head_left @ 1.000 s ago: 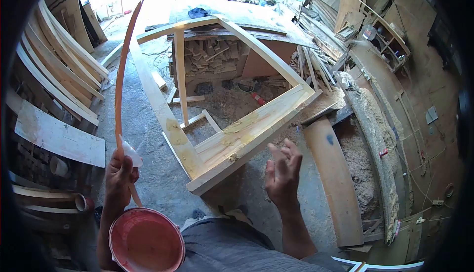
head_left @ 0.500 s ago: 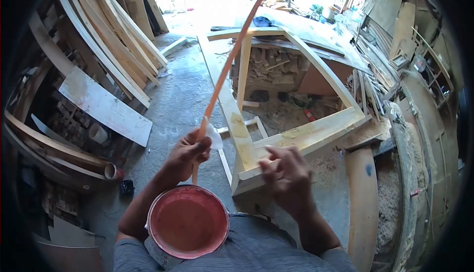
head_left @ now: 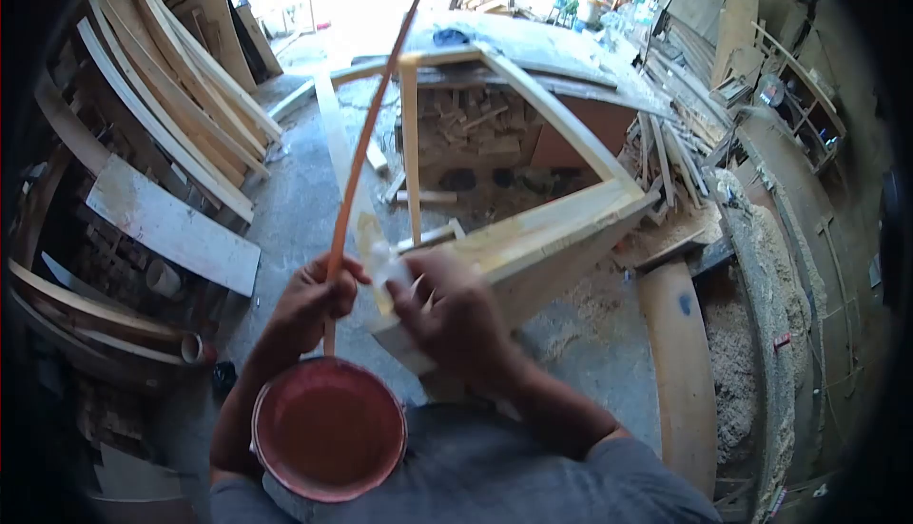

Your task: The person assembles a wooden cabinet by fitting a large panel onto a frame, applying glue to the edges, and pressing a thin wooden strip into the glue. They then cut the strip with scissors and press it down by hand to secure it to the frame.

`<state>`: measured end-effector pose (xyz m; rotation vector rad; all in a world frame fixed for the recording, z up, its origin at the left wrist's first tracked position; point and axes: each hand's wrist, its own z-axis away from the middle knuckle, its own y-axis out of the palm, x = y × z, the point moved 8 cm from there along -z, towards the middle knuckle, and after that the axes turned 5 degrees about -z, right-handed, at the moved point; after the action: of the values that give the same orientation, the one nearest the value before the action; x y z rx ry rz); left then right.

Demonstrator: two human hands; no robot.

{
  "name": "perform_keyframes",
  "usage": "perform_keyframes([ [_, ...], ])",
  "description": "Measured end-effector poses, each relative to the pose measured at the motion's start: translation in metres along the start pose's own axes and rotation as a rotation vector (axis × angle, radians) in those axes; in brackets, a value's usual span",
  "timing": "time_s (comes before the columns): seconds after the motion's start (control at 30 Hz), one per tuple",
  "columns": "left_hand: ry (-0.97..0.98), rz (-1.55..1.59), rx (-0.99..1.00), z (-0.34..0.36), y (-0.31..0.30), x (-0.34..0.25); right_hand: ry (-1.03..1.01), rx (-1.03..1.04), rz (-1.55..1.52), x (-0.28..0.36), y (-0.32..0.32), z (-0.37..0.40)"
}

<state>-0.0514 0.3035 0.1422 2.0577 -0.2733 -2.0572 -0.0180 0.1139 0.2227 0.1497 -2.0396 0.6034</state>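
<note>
My left hand [head_left: 319, 300] is closed around a long, thin reddish-brown wooden strip [head_left: 363, 139], which rises up and away from me. Just below that hand, close against my body, sits a round bucket [head_left: 330, 429] with reddish liquid inside; what carries its weight is hidden. My right hand [head_left: 452, 310], smeared by motion, grips a soft white wad [head_left: 385, 265], perhaps cloth or sponge, right beside the strip. Behind both hands stands a pale wooden frame [head_left: 561, 215], partly covered by my right hand.
Long boards [head_left: 181, 77] lean at the left, near a whitish panel [head_left: 176, 224]. Offcuts [head_left: 466, 125] are heaped beyond the frame. On the right are a curved plank [head_left: 677, 372] and a sawdust-covered beam [head_left: 770, 296].
The white wad has passed from my left hand to my right, which has moved left to the strip. The view has shifted, so the frame appears farther left.
</note>
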Motion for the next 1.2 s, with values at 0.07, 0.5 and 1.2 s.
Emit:
perform_keyframes([
  [0.07, -0.007, -0.005, -0.082, -0.001, -0.003, 0.006, 0.187, -0.022, -0.024, -0.016, -0.039, 0.01],
  [0.5, -0.031, 0.08, -0.453, 0.03, -0.018, 0.029, 0.141, -0.051, -0.104, -0.116, -0.144, 0.029],
  [1.2, -0.007, 0.116, -0.529, 0.051, -0.019, 0.032, 0.099, 0.08, 0.144, -0.108, -0.129, 0.008],
])
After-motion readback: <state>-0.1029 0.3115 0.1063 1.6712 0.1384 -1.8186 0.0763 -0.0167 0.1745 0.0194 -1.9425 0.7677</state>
